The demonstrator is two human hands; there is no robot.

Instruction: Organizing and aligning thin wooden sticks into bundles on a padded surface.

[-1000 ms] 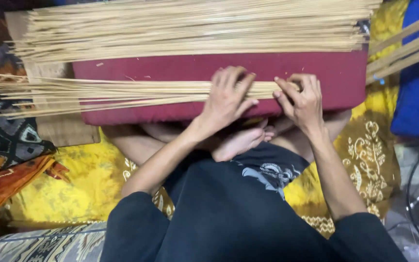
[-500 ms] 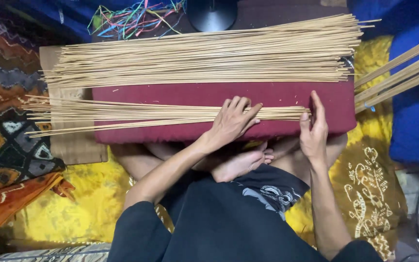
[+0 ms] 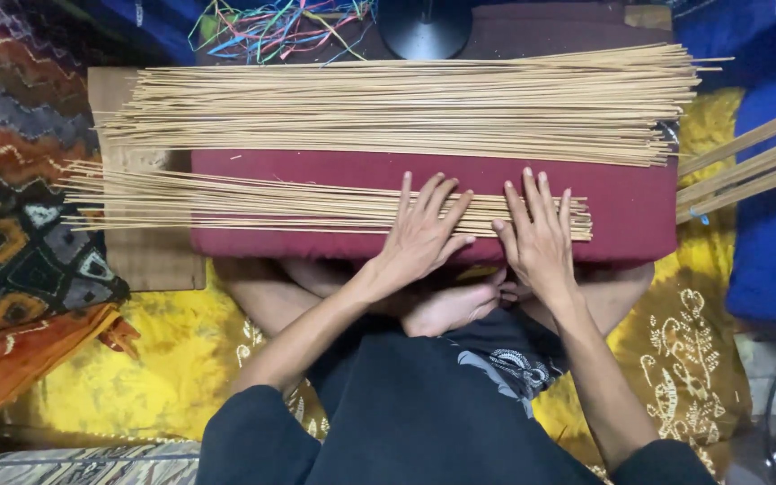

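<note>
— What changed since half a second ago?
— The right hand point(image 3: 539, 241), then edge-on at the stick ends, now lies flat, fingers spread, beside the left hand point(image 3: 422, 235), also flat; neither grips anything.
— How many bundles?
— Two: the smaller bundle of thin sticks point(image 3: 316, 205) under both palms, and a larger pile point(image 3: 406, 103) behind.
— Any room?
— A bare strip of maroon cushion point(image 3: 630, 202) lies between them; stick tips overhang its left edge.

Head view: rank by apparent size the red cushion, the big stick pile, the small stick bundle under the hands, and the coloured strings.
1. red cushion and big stick pile: look alike, unranked
2. small stick bundle
3. coloured strings, cut off by the frame edge
</note>
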